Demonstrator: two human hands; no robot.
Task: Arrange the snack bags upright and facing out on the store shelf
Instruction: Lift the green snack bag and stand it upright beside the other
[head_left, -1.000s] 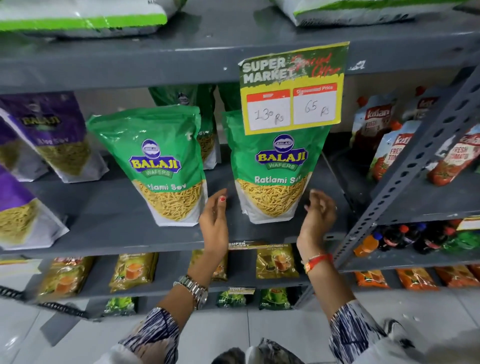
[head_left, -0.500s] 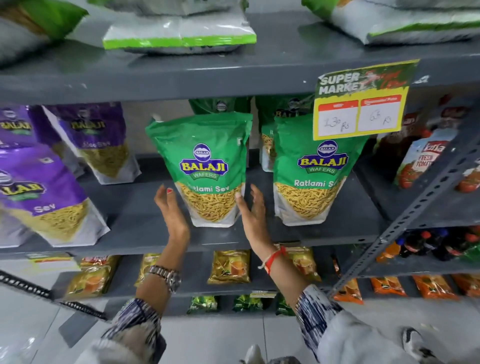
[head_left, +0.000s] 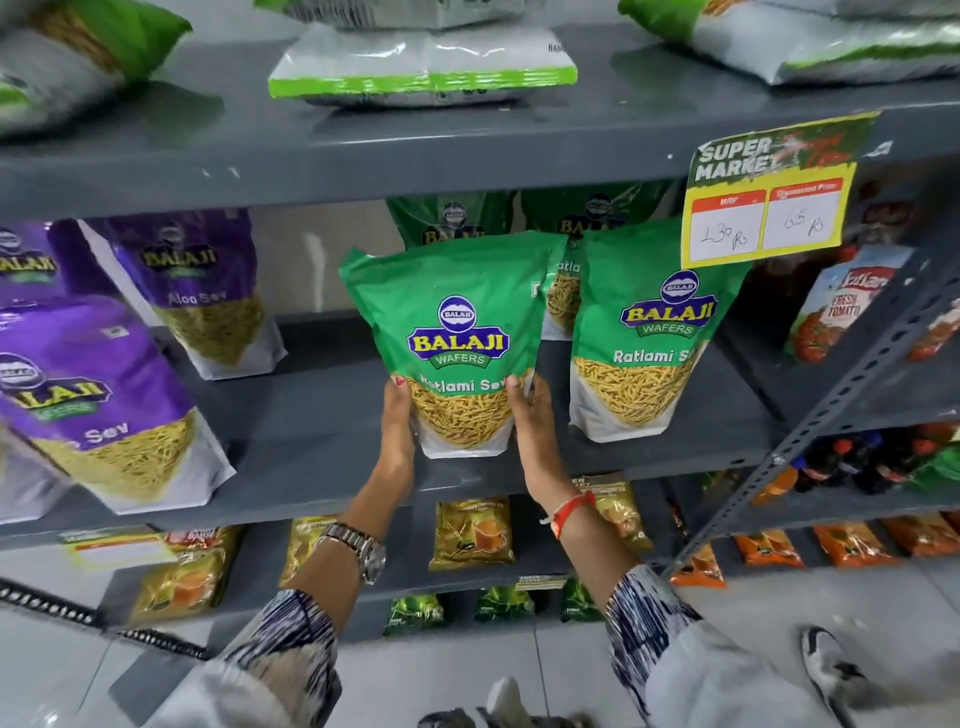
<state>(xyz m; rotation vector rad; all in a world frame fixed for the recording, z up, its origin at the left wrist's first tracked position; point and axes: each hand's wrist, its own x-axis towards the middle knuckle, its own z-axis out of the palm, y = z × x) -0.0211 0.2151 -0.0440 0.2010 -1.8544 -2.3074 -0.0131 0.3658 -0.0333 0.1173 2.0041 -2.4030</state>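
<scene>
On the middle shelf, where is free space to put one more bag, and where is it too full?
The widest bare patch of the middle shelf lies between the purple Aloo Sev bag and the held green bag. It is crowded on the right: the held bag nearly meets the second green bag, with more bags close behind. The left end is packed with purple bags.

Green Ratlami Sev bag (head_left: 457, 343) upright, label outward, beside its twin (head_left: 644, 338) on grey shelf (head_left: 311, 415)

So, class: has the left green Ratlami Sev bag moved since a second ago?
Yes. The left green bag, clasped by both hands, now nearly touches the right green bag; before, a wide gap separated them.
</scene>
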